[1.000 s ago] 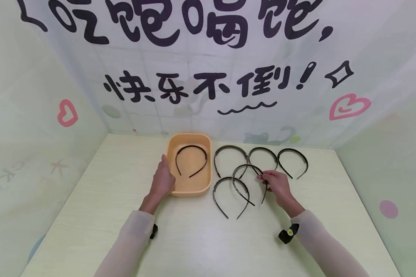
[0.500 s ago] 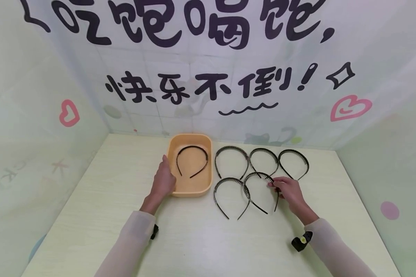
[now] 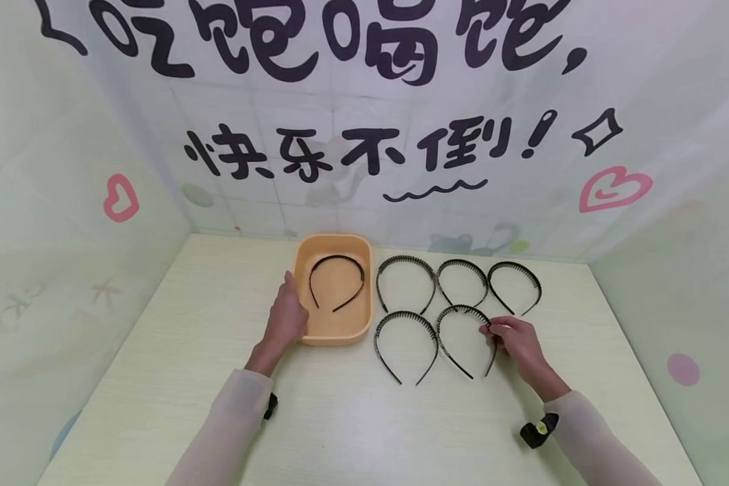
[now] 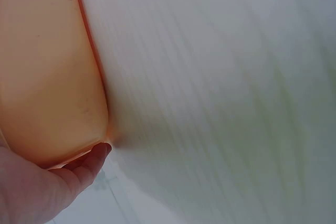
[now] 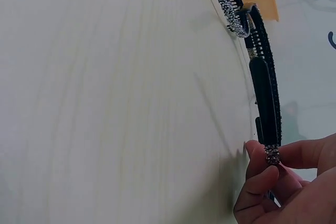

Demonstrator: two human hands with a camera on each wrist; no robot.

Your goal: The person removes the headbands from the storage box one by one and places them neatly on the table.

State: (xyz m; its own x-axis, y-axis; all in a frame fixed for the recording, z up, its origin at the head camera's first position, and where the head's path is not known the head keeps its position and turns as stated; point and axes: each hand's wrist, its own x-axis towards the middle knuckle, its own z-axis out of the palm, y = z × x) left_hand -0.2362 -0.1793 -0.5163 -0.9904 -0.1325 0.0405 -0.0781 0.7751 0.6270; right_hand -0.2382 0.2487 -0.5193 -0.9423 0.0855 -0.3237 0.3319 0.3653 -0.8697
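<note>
My left hand [image 3: 287,317] grips the left side of a peach-orange plastic tray [image 3: 337,331]. In the left wrist view its fingers bend round the tray's edge. Inside the tray lies a dark toothed headband [image 3: 338,257]. My right hand [image 3: 519,344] pinches the right side of another black toothed headband [image 3: 462,308], at the front right of the group. In the right wrist view, thumb and fingers hold that band at a glittery patch [image 5: 272,155]. Directly left of it lies a further headband [image 3: 403,314], close to or touching it.
Behind these is a back row of headbands: one beside the tray [image 3: 405,258], one in the middle [image 3: 460,262] and one at the right [image 3: 513,264]. They lie on a pale wood-grain table [image 3: 352,432]. Printed white sheets [image 3: 364,202] stand at the back and sides.
My right hand has moved right and toward me with its headband, drawing it off the overlap with the front left one. The left hand and tray have stayed put.
</note>
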